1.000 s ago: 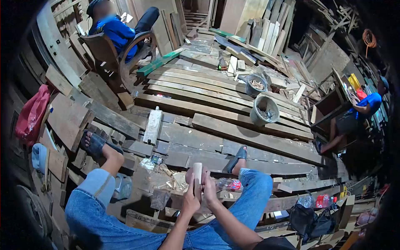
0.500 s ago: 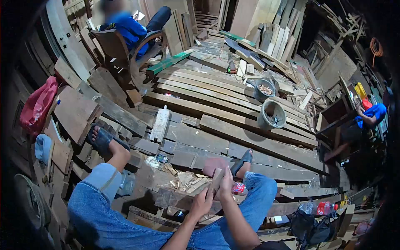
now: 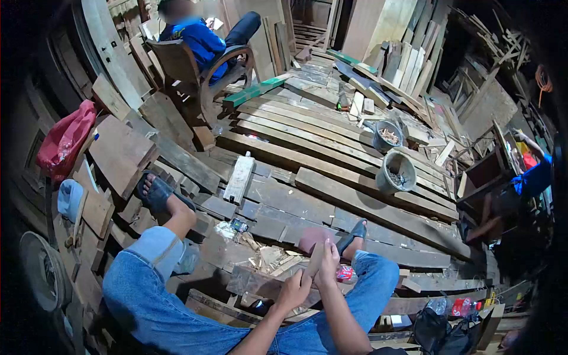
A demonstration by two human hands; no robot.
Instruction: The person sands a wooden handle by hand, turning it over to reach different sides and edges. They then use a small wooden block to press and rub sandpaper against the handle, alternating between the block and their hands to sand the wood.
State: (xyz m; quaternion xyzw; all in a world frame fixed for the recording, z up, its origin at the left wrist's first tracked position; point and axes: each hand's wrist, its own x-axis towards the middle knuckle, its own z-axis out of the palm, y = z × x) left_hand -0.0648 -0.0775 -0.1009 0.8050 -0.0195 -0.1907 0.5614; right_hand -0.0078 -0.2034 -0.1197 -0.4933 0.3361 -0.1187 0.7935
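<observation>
Between my knees, both hands are on a short flat piece of wood (image 3: pixel 315 260), held tilted up. My left hand (image 3: pixel 294 291) is closed round its lower end. Higher up, my right hand (image 3: pixel 327 266) grips its right side with the fingers curled. Just beyond the wood lies a dull pink thing (image 3: pixel 313 235) whose kind I cannot make out. Beside my right wrist is a red-labelled bottle (image 3: pixel 345 273), partly hidden. Wood offcuts (image 3: pixel 273 260) lie in a heap left of my hands, near a wooden beam (image 3: pixel 251 281).
Long planks (image 3: pixel 355 198) cover the floor ahead, with two buckets (image 3: pixel 396 173) on them. A person in blue sits in a wooden chair (image 3: pixel 183 65) at the back left. Another person (image 3: pixel 532 177) is at the far right. A red bag (image 3: pixel 66 142) hangs at left.
The whole view has shifted, so things appear farther right. My right hand's fingers, straighter against the wood before, now curl round it. The person at far right has moved an arm.
</observation>
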